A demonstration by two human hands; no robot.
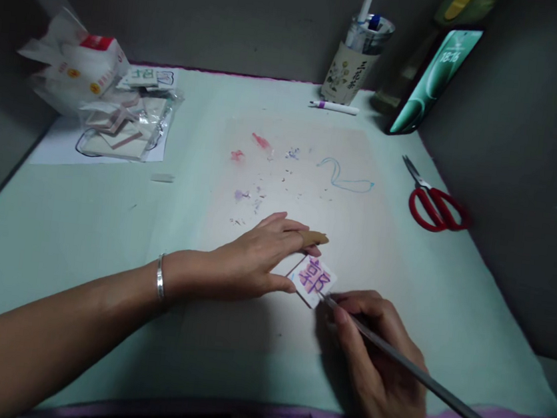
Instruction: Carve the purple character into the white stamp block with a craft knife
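Note:
My left hand [268, 255] lies low over the middle of the table, a tan cover on one finger. Its thumb and fingers grip a small white square stamp block [327, 276] with a purple character on its top face. On the right, my right hand [382, 362] is closed like a pen grip around a slim grey metal craft knife [420, 375]. The tool's tip touches or hovers at the block's near right edge; I cannot tell which. Its blade is too small to make out.
A stained pale work sheet [277, 135] with scattered crumbs lies under my hands. Red-handled scissors [433, 203] lie right. Behind stand a jar of pens [349, 69], a marker [337, 108] and a propped phone [437, 79]. Bagged blocks [119, 134] and a tissue pack [91, 67] sit left.

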